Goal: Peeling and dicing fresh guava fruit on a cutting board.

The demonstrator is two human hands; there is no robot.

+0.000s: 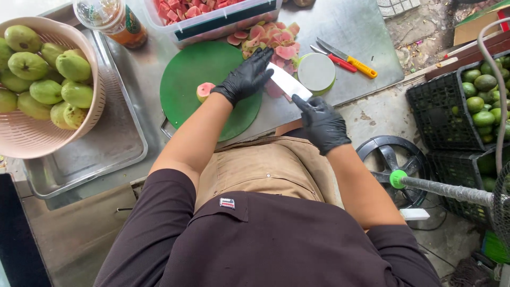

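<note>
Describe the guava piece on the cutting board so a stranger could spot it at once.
Find the round green cutting board on the steel counter. The guava piece lies on it, just beside the left hand in its black glove. It is the only fruit on the board: cut open, pink flesh showing, unlike the whole green guavas in the pink colander.

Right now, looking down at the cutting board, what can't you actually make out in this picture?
- Knife handle: the right hand closes over it; only the blade shows.
- Cut guava piece: the left hand covers one side.
- Tub of pink chunks: cut off by the top edge.
- Basket of green guavas: its left part is cut off by the frame.
- Front of the green board: hidden behind the person's arm.
</note>
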